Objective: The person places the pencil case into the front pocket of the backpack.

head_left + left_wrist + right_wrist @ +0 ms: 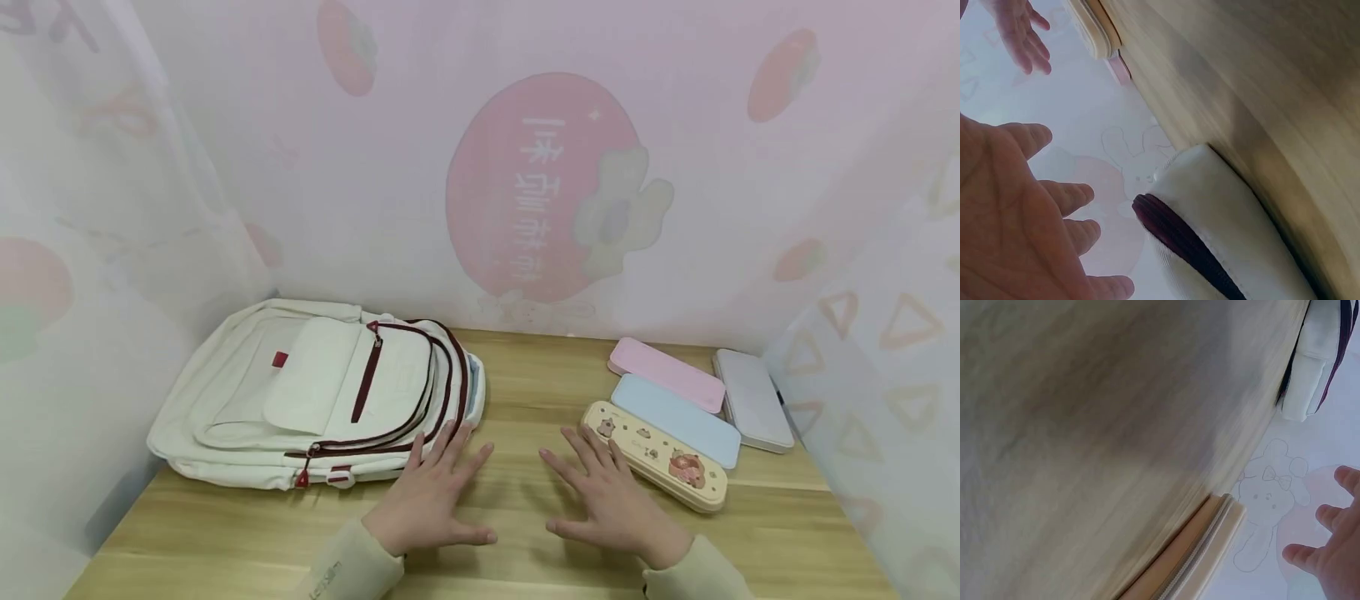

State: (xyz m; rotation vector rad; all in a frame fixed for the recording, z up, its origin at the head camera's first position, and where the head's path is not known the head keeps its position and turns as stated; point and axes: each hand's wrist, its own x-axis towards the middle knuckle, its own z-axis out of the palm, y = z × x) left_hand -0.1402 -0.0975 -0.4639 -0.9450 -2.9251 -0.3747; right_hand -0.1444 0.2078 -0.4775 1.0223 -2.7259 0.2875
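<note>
White backpack (240,375) lying flat, nothing in grasp

Backpack is resting on the left of the worktop (517,400), front face up. Dark-red zips are running round its edges; they look done up, but the full runs are not showing. On the right, four slim cases are lying as a group: a cream case (652,454) nearest, a blue case (675,417) just beyond it, a pink case (667,373) farthest, and a grey-white case (752,400) at the far right.

Hands: left hand (431,500) is hovering by the backpack's near right side, fingers spread, holding nothing. Right hand (611,500) is hovering by the cream case's left end, likewise spread and without a hold. Wrist views are showing gaps between fingertips and both items.

Progress (judgement): handling is apparently pausing. All four cases are lying outside the backpack; its contents are not showing, so what is done inside cannot be told.

Writing: the cream case is carrying small script among printed animals, too small to read. Left sleeve (348,567) is bearing lettering, not firmly legible. On the backdrop (390,200), a red circle (495,192) is displaying blurred white characters; no reading ventured. No brand is confirmed.
</note>
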